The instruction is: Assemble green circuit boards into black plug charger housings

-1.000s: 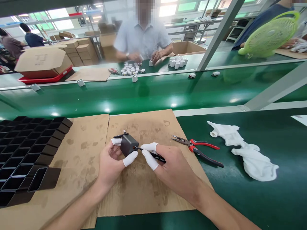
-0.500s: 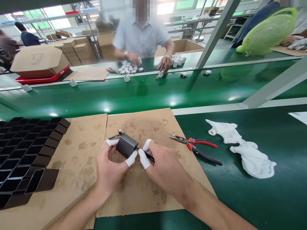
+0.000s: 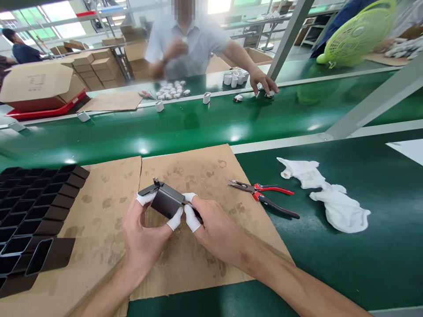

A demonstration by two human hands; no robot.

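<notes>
Over the cardboard, my left hand (image 3: 142, 233) grips a dark grey, hollow-looking casing (image 3: 168, 200) between a thumb and fingers in white finger covers. At the casing's left end sits a flat black piece (image 3: 148, 189) with a small metal-tipped connector (image 3: 156, 180) sticking up. My right hand (image 3: 211, 224), also with white finger covers, pinches a narrow black strip (image 3: 197, 214) against the casing's right end; the fingers hide most of it. Long-nose pliers (image 3: 256, 189) with red and black handles lie to the right of my right hand.
Many black open sleeves (image 3: 42, 198) stand stacked at left on the cardboard (image 3: 109, 220). Crumpled white gloves (image 3: 343, 207) lie at right. Beyond runs a green conveyor belt (image 3: 185, 132) carrying white parts; a co-worker's hand (image 3: 262, 81) reaches onto it. A metal post (image 3: 291, 35) slants up.
The flat black piece at the casing's left end shows more, and the strip in my right hand shows less. The co-worker's arm has reached right along the belt. The view has shifted slightly.
</notes>
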